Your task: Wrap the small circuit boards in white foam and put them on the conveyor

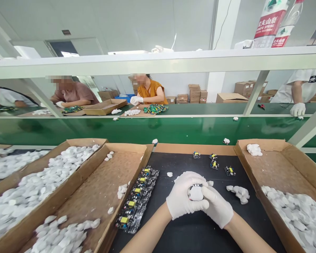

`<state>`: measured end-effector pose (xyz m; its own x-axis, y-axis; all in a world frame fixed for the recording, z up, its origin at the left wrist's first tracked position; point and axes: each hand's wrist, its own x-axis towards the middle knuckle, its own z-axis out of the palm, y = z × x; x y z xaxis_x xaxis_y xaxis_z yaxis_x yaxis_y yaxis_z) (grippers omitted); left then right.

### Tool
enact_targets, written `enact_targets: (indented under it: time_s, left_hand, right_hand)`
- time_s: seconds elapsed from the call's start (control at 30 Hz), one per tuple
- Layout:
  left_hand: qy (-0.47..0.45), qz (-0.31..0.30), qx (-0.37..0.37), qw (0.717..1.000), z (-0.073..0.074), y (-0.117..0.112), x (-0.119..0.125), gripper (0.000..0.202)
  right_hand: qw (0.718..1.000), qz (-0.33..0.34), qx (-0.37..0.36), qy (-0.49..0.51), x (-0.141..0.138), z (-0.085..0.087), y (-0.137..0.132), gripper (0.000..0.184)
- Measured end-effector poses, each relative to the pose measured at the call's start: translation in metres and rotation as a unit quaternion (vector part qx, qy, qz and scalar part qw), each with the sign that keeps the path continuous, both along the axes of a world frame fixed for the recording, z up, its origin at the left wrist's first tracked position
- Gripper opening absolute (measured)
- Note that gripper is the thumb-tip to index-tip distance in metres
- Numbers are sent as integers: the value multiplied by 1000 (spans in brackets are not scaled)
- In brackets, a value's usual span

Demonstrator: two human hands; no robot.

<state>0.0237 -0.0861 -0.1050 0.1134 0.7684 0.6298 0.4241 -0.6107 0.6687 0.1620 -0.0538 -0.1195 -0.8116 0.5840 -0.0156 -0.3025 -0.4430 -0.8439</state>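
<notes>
Both my hands wear white gloves and meet over the black mat. My left hand is closed around a small white plastic shell with a circuit board edge showing at its top. My right hand pinches the same shell from the right. A row of circuit boards with yellow parts leans against the cardboard tray to the left. Three loose small boards lie farther back on the mat. A small heap of white shells sits just right of my hands.
Cardboard trays of white shells stand at left, centre-left and right. A green conveyor belt runs behind the mat. Other gloved people work across it. Water bottles stand on the overhead shelf. Cardboard boxes are stacked at the back wall.
</notes>
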Motion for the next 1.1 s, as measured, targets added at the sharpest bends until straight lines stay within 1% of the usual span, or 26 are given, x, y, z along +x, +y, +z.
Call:
enact_targets:
  time_s: [0.07,0.1,0.13,0.2,0.27,0.33,0.37,0.4,0.47,0.5,0.53,0.57,0.6,0.63,0.67,0.7,0.73,0.77,0.83,0.9,1.0,1.1]
  left_hand:
    - [34,51,13,998,-2,2,-2,33]
    - [59,81,23,995,-3,3,-3,30]
    - [88,111,34,989,-5,5,-4,28]
    - [142,155,44,977,-8,6,-5,27]
    - [177,175,31,968,-10,7,-4,26]
    - [193,183,4,964,-10,7,-4,27]
    - [201,183,-11,962,-10,7,-4,32]
    - [211,182,-27,960,-10,8,-5,41]
    - [234,183,-62,953,-8,10,-11,71]
    - [246,192,-82,946,-8,12,-15,85]
    - [256,213,-103,937,-7,14,-19,92]
    - [262,244,-130,925,-7,15,-23,91]
    - [264,278,-167,908,-8,17,-27,83]
    - [262,307,-213,890,-9,18,-31,75]
    - [258,325,-261,872,-9,19,-33,67]
    - [253,330,-304,857,-10,19,-35,63]
    - [250,324,-334,849,-10,19,-35,61]
    - [250,310,-349,848,-10,18,-35,58]
    - [250,285,-344,859,-9,17,-32,49]
    - [241,281,-334,867,-8,16,-29,41]
    - [220,292,-337,868,-6,16,-25,35]
    - [193,277,-345,876,-9,17,-22,28]
  right_hand:
    - [998,-25,37,-32,0,1,3,37]
    - [994,-45,73,-64,0,3,5,37]
    - [986,-65,115,-106,-1,4,7,36]
    - [955,-107,189,-202,-1,5,10,33]
    - [932,-131,214,-263,-3,3,12,31]
    - [928,-138,210,-275,-3,0,12,29]
    - [929,-136,205,-278,-3,-1,13,27]
    - [930,-135,199,-279,-3,-3,14,27]
    - [926,-155,201,-280,-1,-2,19,27]
    - [918,-173,212,-288,0,0,23,27]
    - [901,-196,237,-305,1,3,30,26]
    - [871,-218,276,-342,1,8,38,25]
    - [829,-231,318,-398,0,15,49,24]
    - [768,-235,376,-463,-3,22,62,23]
    - [690,-213,435,-537,-8,29,77,22]
    - [660,-204,449,-567,-15,36,95,22]
    - [640,-203,449,-589,-24,43,113,26]
    - [622,-203,444,-612,-34,47,132,28]
    - [593,-192,429,-654,-55,52,167,29]
    - [572,-178,421,-681,-71,50,192,28]
    - [544,-177,416,-707,-80,42,209,28]
    - [513,-194,409,-730,-73,35,215,29]
